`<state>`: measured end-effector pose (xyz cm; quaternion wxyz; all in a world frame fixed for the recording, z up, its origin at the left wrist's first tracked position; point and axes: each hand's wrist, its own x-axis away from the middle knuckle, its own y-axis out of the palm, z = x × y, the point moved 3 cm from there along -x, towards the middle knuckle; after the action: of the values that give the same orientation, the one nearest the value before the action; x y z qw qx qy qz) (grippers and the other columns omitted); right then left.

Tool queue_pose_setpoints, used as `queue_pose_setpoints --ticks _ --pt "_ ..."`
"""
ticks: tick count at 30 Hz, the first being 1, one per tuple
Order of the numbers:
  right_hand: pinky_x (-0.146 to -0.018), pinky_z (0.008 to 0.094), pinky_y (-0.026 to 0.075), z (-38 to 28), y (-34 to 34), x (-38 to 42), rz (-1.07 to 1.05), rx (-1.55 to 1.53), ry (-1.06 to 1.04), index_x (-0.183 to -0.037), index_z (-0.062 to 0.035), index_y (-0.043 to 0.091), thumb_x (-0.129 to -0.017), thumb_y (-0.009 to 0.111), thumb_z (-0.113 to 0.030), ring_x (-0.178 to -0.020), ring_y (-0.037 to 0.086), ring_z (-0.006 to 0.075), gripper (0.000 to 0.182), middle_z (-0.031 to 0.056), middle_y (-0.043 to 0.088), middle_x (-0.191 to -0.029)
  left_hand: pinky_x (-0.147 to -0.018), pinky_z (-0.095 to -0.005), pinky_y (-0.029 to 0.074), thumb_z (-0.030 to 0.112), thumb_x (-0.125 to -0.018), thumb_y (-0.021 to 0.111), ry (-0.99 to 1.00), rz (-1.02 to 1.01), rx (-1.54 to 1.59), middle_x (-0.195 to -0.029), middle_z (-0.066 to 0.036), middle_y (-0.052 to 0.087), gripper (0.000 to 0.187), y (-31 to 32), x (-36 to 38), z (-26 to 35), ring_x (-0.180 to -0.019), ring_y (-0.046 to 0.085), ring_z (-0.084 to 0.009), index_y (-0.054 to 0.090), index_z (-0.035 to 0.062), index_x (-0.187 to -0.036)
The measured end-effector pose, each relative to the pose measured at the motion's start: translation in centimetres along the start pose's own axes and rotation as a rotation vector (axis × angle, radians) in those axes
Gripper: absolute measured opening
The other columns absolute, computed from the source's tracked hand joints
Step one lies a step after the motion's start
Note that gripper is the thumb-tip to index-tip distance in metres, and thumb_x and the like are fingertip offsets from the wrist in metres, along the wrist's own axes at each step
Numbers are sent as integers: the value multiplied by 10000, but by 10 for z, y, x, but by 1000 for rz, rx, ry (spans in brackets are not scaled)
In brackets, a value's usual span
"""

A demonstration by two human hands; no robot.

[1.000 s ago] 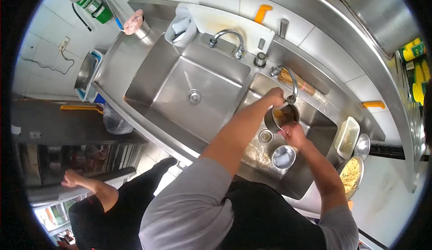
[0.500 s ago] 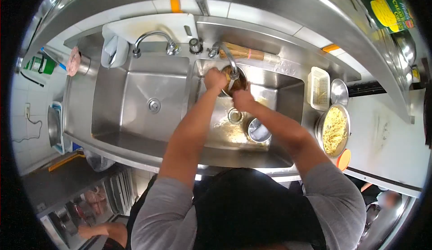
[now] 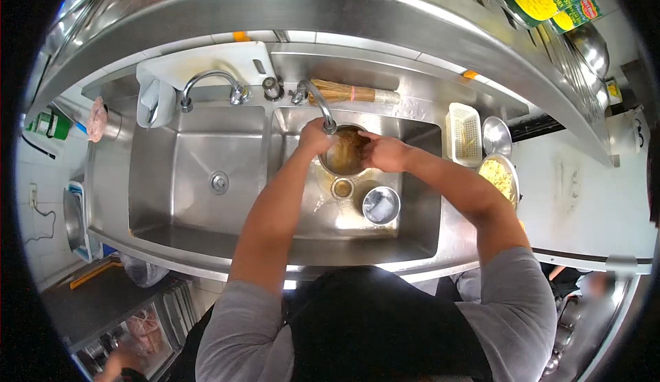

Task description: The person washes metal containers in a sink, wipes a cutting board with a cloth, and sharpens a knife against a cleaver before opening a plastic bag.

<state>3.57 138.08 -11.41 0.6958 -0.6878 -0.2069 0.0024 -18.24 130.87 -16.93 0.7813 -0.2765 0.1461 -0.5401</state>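
Person wears a grey short-sleeved T-shirt, sleeves ending above the elbows. A black apron or bib covers the chest and front. 2 bare forearms; left hand (image 3: 315,136) and right hand (image 3: 386,153) ungloved, no watch visible.

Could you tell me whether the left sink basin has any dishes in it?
No, the left basin shows only bare steel and its drain, while the pot held by both hands and a small bowl sit in the right basin.

Both arms reach forward, left hand (image 3: 315,138) and right hand (image 3: 385,154) close together, each apparently curled in a grip.
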Motion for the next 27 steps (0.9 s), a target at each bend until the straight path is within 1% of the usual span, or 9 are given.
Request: queue_pose_setpoints --ticks 3,8,11,17,19,21,23,25,27 --pt "-1250 538 297 -8 23 2 -135 7 125 -1040 -188 709 -859 614 -93 -970 727 226 225 1 720 -881 -964 -482 527 417 -938 676 -13 -251 -204 -1219 -276 688 435 25 -36 4 -1115 672 -435 722 26 -1122" --pt "-826 551 562 -19 52 -80 132 -698 830 -1132 3 644 -805 642 -90 -903 709 453 340 279 719 -967 -958 -490 522 502 -988 609 -220 -18 -246 -1143 -284 706 504 34 -23 22 -1092 674 -455 721 22 -1092" --pt "-823 542 565 -35 54 -97 299 -695 830 -1076 -14 672 -808 633 -81 -909 712 444 280 273 723 -969 -910 -506 553 350 -926 647 -229 175 19 -1007 -278 735 353 8 3 16 -1009 704 -463 754 24 -1005" --pt "-868 482 588 -11 29 -97 -271 -265 399 -1036 -65 754 -795 681 -214 -960 737 404 293 234 750 -1048 -856 -496 559 223 -824 676 -416 85 222 -933 -312 718 288 46 -11 -77 -942 714 -462 749 -43 -907" --pt "-855 476 590 -2 22 -112 54 -652 923 -987 -84 768 -776 679 -191 -954 747 382 252 225 757 -1049 -851 -487 563 209 -824 671 -384 424 228 -881 -311 721 290 73 -11 -80 -894 726 -441 745 -69 -858" --pt "-823 484 586 -6 22 -94 -15 -562 894 -995 -96 760 -821 682 -194 -919 748 371 215 210 760 -985 -844 -481 566 192 -819 669 -452 348 191 -899 -316 727 288 60 -15 -78 -893 733 -420 728 -90 -803" --pt "-787 489 583 -4 43 -68 77 -391 594 -1057 -121 757 -877 675 -197 -906 744 356 212 161 762 -957 -842 -486 564 205 -805 682 -115 -218 -261 -963 -318 730 290 4 -7 -18 -937 736 -405 730 -80 -811" --pt "-754 505 570 -1 53 -52 80 -333 462 -1039 -145 739 -896 680 -209 -878 737 359 168 147 748 -908 -850 -496 562 283 -812 703 -368 -210 -60 -1035 -303 730 343 -9 3 3 -994 727 -413 744 -56 -833" --pt "-775 524 569 -1 57 -64 44 -383 529 -1040 -118 730 -854 692 -173 -876 729 391 198 181 747 -921 -869 -490 563 347 -826 719 -232 201 -7 -1036 -290 736 390 16 -2 -1 -1019 723 -423 744 -39 -875"
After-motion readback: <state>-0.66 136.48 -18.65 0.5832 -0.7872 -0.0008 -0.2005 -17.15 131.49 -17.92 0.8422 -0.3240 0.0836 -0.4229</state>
